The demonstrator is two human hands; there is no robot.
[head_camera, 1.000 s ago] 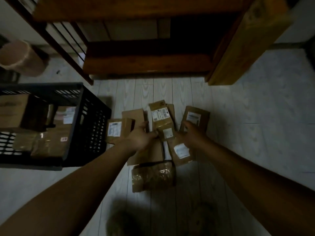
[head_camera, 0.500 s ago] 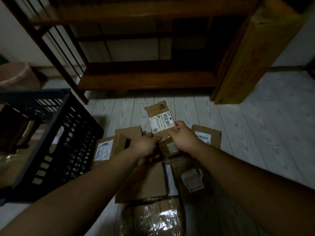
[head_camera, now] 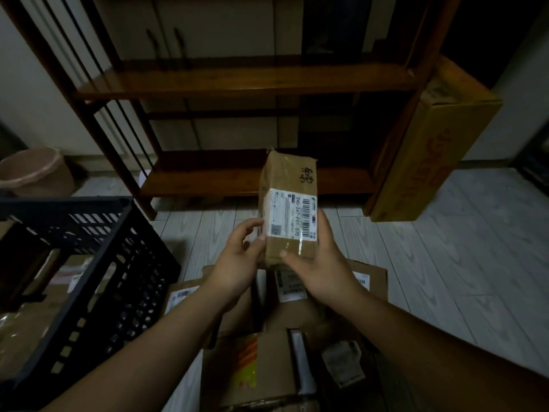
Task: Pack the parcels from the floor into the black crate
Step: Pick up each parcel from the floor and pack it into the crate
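A taped parcel (head_camera: 286, 209) with a barcode label is being held upright in the air between both hands. Half a second earlier it was only being lifted off the floor (head_camera: 445, 263), and a second ago the hands were being lowered among the other parcels (head_camera: 267, 367). The pick is judged done, and the carry to the crate (head_camera: 118, 292) is what is left for this one.

The right hand (head_camera: 320, 269) is being wrapped round the parcel's lower right side, with the thumb laid across the front and the fingers hidden behind. The left hand (head_camera: 237, 263) is being pressed to the lower left edge with bent fingertips, its palm kept apart from the cardboard.

The crate is being kept to the left of the left hand and is already holding several packed boxes. The other parcels are lying beneath and just behind the hands, so the task is judged well short of finished. A shelf (head_camera: 237, 81) is standing beyond the hands.
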